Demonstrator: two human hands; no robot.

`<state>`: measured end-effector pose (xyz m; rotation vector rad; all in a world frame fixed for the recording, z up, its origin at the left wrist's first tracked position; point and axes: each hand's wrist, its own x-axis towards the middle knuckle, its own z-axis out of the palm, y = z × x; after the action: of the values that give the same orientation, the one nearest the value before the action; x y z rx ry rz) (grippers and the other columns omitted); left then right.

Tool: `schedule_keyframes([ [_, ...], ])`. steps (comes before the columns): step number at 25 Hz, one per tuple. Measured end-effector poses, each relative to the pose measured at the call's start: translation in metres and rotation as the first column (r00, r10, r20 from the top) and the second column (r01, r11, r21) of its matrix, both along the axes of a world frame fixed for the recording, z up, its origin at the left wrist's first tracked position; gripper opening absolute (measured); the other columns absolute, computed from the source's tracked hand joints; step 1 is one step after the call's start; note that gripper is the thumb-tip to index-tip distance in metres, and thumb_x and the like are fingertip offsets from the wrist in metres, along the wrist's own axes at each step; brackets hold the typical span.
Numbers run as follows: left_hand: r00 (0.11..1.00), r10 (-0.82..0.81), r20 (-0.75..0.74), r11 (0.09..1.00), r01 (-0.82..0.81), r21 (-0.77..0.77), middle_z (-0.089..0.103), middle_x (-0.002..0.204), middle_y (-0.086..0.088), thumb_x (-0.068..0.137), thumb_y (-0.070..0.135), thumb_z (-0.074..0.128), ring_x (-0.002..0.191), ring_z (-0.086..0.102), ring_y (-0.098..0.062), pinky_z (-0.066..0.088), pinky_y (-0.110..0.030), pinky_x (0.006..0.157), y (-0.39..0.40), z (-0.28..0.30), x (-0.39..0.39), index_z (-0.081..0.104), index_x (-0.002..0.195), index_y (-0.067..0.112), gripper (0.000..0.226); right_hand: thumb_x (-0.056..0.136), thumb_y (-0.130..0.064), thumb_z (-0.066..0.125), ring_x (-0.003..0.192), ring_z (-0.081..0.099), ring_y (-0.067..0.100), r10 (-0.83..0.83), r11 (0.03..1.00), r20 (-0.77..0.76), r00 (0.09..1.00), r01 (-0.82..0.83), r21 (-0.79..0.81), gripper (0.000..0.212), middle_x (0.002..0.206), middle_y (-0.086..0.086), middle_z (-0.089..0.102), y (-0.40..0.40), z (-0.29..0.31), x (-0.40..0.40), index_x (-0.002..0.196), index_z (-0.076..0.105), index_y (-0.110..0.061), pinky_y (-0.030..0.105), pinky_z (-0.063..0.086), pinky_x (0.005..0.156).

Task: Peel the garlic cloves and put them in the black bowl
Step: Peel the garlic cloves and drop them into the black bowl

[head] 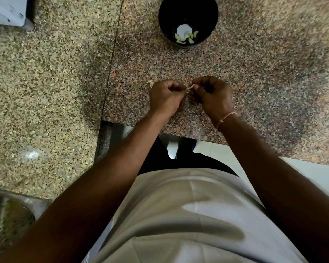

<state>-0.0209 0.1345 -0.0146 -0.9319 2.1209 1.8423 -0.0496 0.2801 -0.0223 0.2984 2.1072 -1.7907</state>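
A black bowl (188,8) stands at the far middle of the speckled granite counter (254,69), with several peeled pale garlic cloves (186,36) lying in its bottom. Nearer the counter's front edge, my left hand (164,97) and my right hand (213,94) meet with curled fingers. Between their fingertips they pinch a small garlic clove (190,87) with a strip of papery skin sticking out. Most of the clove is hidden by my fingers. A scrap of garlic skin (151,83) lies just beyond my left hand.
A seam (110,67) splits the counter into a lighter left slab and a redder right slab. A white appliance corner (8,12) sits far left. A shiny steel vessel (8,215) is at the lower left. The counter's front edge (198,136) runs under my wrists.
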Motion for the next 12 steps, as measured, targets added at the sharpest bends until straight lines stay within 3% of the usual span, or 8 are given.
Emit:
schedule_keyframes([
  [2,0.999,-0.025,-0.028,0.998,0.026,0.051,0.076,0.08,-0.016,0.09,0.006,0.076,0.074,0.075,-0.043,0.063,-0.058,0.06,-0.001,-0.0007,-0.0012,0.079,0.088,0.009,0.004,0.096,-0.005,0.068,0.076,0.075,0.019,0.046,0.995,-0.052,0.998,-0.041,0.09,0.013,0.086,0.004,0.077,-0.0002,0.0004,-0.0014,0.102,0.074,-0.014,0.039,0.064,0.072],
  [5,0.999,-0.031,-0.031,0.995,0.034,0.092,0.077,0.084,-0.017,0.091,0.009,0.078,0.075,0.077,-0.036,0.064,-0.058,0.064,-0.0019,-0.0023,-0.0026,0.079,0.093,0.004,0.005,0.095,-0.009,0.07,0.076,0.074,0.014,0.068,0.987,-0.091,0.994,-0.053,0.154,0.012,0.087,-0.002,0.078,-0.0005,0.0013,-0.0027,0.103,0.075,-0.017,0.033,0.063,0.068],
  [7,0.999,-0.029,-0.026,0.994,0.031,0.102,0.077,0.085,-0.017,0.091,0.008,0.079,0.074,0.076,-0.034,0.064,-0.058,0.065,-0.0035,-0.0052,-0.0034,0.078,0.094,0.003,0.005,0.095,-0.009,0.071,0.075,0.073,0.012,0.072,0.99,-0.083,0.994,-0.062,0.124,0.012,0.088,-0.001,0.078,-0.0001,0.0006,-0.0029,0.104,0.075,-0.016,0.032,0.062,0.068],
  [12,0.999,-0.03,-0.033,0.992,0.033,0.12,0.078,0.088,-0.016,0.092,0.006,0.078,0.078,0.078,-0.036,0.065,-0.053,0.067,-0.0067,-0.0062,-0.0051,0.077,0.093,0.004,0.003,0.094,-0.007,0.073,0.085,0.077,0.025,0.074,0.997,-0.055,0.996,-0.073,0.021,0.013,0.093,0.009,0.079,0.0009,0.0002,-0.0066,0.106,0.075,-0.006,0.042,0.065,0.078],
])
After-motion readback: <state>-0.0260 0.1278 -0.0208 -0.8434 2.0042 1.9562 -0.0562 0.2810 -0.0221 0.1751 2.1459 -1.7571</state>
